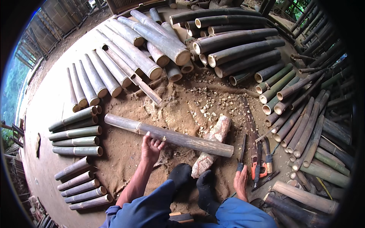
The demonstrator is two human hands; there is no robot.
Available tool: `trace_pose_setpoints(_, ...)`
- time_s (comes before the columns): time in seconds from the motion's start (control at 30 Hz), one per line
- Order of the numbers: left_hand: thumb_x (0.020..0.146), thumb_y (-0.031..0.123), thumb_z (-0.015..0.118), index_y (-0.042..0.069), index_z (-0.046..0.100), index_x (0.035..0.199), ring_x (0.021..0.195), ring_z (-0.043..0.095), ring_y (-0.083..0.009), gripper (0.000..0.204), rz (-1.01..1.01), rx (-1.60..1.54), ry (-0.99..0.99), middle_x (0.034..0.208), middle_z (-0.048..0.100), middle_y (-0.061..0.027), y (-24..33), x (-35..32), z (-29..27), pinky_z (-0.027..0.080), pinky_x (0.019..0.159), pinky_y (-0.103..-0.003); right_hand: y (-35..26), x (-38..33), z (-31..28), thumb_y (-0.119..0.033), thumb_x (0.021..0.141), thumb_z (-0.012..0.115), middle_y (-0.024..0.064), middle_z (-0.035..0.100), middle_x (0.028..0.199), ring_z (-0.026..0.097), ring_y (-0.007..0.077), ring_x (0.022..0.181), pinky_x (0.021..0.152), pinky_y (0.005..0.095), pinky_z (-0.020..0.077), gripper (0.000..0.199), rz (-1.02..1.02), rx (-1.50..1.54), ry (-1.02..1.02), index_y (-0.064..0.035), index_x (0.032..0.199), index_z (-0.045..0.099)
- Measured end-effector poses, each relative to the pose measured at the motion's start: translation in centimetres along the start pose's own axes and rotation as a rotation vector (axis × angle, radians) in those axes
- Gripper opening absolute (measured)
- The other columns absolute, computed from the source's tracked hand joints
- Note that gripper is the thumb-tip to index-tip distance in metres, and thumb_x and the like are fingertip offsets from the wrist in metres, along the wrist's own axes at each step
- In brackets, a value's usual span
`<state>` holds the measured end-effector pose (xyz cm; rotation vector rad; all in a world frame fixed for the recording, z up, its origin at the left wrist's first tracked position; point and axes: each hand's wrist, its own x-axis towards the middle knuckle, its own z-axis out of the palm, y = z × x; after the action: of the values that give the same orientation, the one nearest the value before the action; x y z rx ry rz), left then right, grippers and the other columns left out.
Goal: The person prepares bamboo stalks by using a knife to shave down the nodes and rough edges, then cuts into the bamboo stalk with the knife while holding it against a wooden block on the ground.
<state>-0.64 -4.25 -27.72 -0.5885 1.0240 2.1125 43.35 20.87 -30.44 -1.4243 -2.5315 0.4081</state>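
Observation:
A long grey-brown bamboo pole [175, 137] slants across the middle, its right part lying over a short, rough, pale log [207, 160]. My left hand [152, 146] is closed on the pole's near side, left of its middle. Low on the right, my right hand [241, 181] is closed round the dark wrapped handle of a knife [243, 149], whose narrow blade points away from me. Just right of that hand lies a saw with an orange handle [259, 171]. Beside the saw is a curved blade tool with a wooden handle [269, 164].
Cut bamboo poles [125, 57] fan out at the back left, with thick dark ones [243, 49] at the back right. Shorter pieces [78, 141] line the left side. More bamboo [304, 133] is heaped at right. Pale chips [207, 106] litter the brown ground cloth [121, 150].

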Motion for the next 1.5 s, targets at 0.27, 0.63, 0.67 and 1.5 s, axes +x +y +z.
trace_pose_setpoints(0.27,0.087,0.017,0.083,0.012,0.058,0.131,0.132,0.058,-0.0299,0.051,0.042,-0.266,-0.026,0.131,0.063,-0.0069,4.9,0.2,2.5,0.041,0.118,-0.069,-10.4,3.8,-7.6,-0.019,0.106,0.060,0.0061,0.057,0.084,0.059,0.0126,0.058,0.043,0.0302,0.0469,0.058,0.463,0.829,-0.262,-0.0061,0.156,0.034)
trace_pose_setpoints(0.63,0.100,0.015,0.069,0.010,0.060,0.139,0.134,0.062,-0.0240,0.040,0.396,-0.046,-0.397,0.133,0.067,-0.0095,7.6,-8.3,14.7,0.051,0.115,-0.067,-22.6,10.0,-14.4,-0.021,0.109,0.061,0.0062,0.062,0.088,0.061,0.0134,0.061,0.049,0.0313,0.0517,0.061,0.083,0.891,-0.314,-0.0063,0.160,0.031)
trace_pose_setpoints(0.67,0.100,0.011,0.067,0.011,0.047,0.156,0.135,0.062,-0.0263,0.060,0.400,-0.055,-0.434,0.142,0.061,-0.0121,7.3,-8.5,15.2,0.053,0.113,-0.067,-22.8,10.2,-14.1,-0.019,0.109,0.059,0.0073,0.063,0.087,0.062,0.0150,0.060,0.052,0.0338,0.0522,0.059,0.034,0.868,-0.328,-0.0055,0.159,0.032)
trace_pose_setpoints(1.5,0.069,0.032,0.102,0.004,0.058,0.132,0.124,0.057,-0.0269,0.082,1.181,1.038,-0.236,0.127,0.058,-0.0109,7.5,-12.8,14.6,0.046,0.111,-0.045,-29.6,12.9,-15.1,-0.012,0.105,0.067,0.0368,0.068,0.117,0.072,0.0524,0.101,0.082,0.0481,0.0616,0.052,-0.659,0.698,0.043,0.0135,0.146,0.047)
